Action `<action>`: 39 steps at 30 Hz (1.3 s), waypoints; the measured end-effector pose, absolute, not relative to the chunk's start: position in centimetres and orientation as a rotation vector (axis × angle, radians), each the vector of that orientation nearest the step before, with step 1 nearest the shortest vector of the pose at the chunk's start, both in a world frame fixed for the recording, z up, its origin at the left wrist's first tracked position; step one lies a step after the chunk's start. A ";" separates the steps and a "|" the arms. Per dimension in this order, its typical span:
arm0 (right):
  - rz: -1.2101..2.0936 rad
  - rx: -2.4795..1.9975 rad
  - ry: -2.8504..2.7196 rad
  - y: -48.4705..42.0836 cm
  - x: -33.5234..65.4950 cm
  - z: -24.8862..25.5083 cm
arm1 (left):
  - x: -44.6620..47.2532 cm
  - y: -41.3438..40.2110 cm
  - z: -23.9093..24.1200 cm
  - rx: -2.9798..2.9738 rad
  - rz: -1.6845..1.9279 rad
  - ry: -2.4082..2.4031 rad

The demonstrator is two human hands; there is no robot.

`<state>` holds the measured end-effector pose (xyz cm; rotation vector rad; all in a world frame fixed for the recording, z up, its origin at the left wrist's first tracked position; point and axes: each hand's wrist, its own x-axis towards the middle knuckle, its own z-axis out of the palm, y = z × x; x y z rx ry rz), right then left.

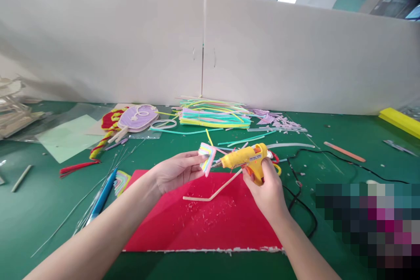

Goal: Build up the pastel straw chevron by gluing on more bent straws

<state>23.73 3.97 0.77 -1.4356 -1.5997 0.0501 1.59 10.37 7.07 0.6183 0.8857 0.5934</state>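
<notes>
Between the fingers of my left hand (179,169) is a small striped piece of bent pipe cleaners (208,155) in pink, white, yellow and blue. My right hand (267,188) grips a yellow hot glue gun (246,157), its nozzle pointing left and close to the striped piece. Whether the nozzle touches it, I cannot tell. A clear glue stick (288,145) sticks out behind the gun. Below both hands lies a red sheet (203,227) dotted with white bits. A bent cream pipe cleaner (210,198) lies over this sheet.
Bundled coloured pipe cleaners (215,116) lie at the back, beside lilac scraps (282,122). A purple and red craft piece (138,118) rests at back left. Thin wires and a blue pen-like tool (105,194) lie left. A black cord (308,216) trails right. White panels (108,48) stand behind.
</notes>
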 end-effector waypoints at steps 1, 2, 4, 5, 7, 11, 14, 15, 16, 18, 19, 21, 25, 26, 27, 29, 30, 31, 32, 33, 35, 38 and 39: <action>0.052 -1.434 -1.605 4.0 23.7 0.8 | 1.6 10.4 7.0 0.622 0.593 0.882; 0.046 -1.432 -1.612 3.9 23.8 0.8 | 1.5 10.4 6.9 0.625 0.591 0.873; 0.023 -1.427 -1.624 3.9 23.8 0.8 | 1.4 10.5 6.8 0.627 0.590 0.850; 0.011 -1.425 -1.626 3.9 23.8 0.8 | 1.4 10.5 6.7 0.626 0.590 0.838; -0.005 -1.422 -1.626 3.9 23.8 0.8 | 1.3 10.5 6.6 0.626 0.587 0.819; -0.019 -1.422 -1.628 3.9 23.8 0.8 | 1.4 10.5 6.8 0.631 0.586 0.843; -0.016 -1.421 -1.625 3.9 23.8 0.8 | 1.4 10.4 6.9 0.633 0.589 0.867; -0.016 -1.422 -1.623 3.9 23.8 0.8 | 1.3 10.4 6.9 0.632 0.588 0.867; -0.016 -1.423 -1.621 3.9 23.8 0.8 | 1.3 10.4 6.8 0.630 0.588 0.863; -0.020 -1.423 -1.620 3.9 23.8 0.9 | 1.3 10.5 6.7 0.627 0.588 0.853; -0.021 -1.423 -1.621 3.9 23.8 0.9 | 1.3 10.5 6.7 0.626 0.590 0.849; -0.034 -1.419 -1.624 3.9 23.8 1.0 | 1.3 10.5 6.7 0.624 0.593 0.848; -0.070 -1.395 -1.641 3.9 23.8 0.9 | 1.4 10.4 6.8 0.641 0.589 0.863; -0.070 -1.390 -1.645 3.9 23.8 0.9 | 1.4 10.4 6.9 0.649 0.587 0.869; -0.069 -1.387 -1.645 3.9 23.8 0.8 | 1.5 10.4 6.9 0.656 0.584 0.871; -0.065 -1.385 -1.641 3.9 23.8 0.8 | 1.5 10.3 6.9 0.666 0.578 0.868; -0.062 -1.386 -1.636 4.0 23.8 0.8 | 1.5 10.3 6.8 0.668 0.576 0.866; -0.056 -1.388 -1.634 4.0 23.8 0.8 | 1.5 10.3 6.8 0.670 0.575 0.866; -0.049 -1.391 -1.634 4.0 23.9 0.8 | 1.5 10.3 6.7 0.672 0.575 0.868; -0.043 -1.392 -1.635 4.0 23.9 0.8 | 1.5 10.3 6.7 0.674 0.575 0.870; -0.036 -1.391 -1.641 4.0 23.9 0.8 | 1.4 10.3 6.6 0.677 0.575 0.873; -0.040 -1.397 -1.643 4.0 24.0 0.7 | 1.4 10.3 6.6 0.671 0.569 0.878; -0.040 -1.401 -1.642 4.0 24.0 0.7 | 1.4 10.3 6.7 0.668 0.568 0.881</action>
